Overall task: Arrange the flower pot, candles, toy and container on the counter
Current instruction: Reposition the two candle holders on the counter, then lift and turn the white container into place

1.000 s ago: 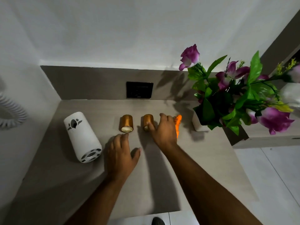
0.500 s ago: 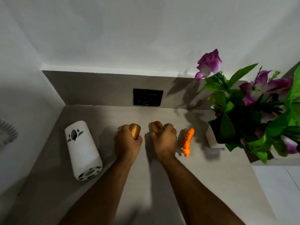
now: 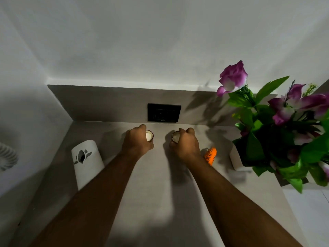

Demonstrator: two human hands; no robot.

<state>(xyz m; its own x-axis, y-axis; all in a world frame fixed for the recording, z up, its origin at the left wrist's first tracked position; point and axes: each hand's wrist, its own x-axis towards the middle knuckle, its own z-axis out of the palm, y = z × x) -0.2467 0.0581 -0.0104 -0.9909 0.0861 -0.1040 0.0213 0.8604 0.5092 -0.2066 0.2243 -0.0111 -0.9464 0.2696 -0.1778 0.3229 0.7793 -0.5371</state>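
Note:
Two small copper candles stand upright near the back of the grey counter [image 3: 160, 193]. My left hand [image 3: 136, 141] is shut on the left candle [image 3: 149, 136], whose white wax top shows. My right hand [image 3: 185, 143] grips the right candle [image 3: 175, 136]. An orange striped toy [image 3: 210, 155] lies just right of my right wrist. The white flower pot [image 3: 237, 161] with purple flowers and green leaves stands at the right. A white container [image 3: 87, 162] with a black cut-out mark lies tilted at the left.
A black wall socket [image 3: 164, 112] sits in the backsplash behind the candles. White walls close the left and back. A white coiled hose [image 3: 7, 156] hangs at the far left. The counter ends at the right under the flowers.
Both hands took hold of the lying candles and set them upright, closer to the backsplash. The view shifted so the flower pot sits further right.

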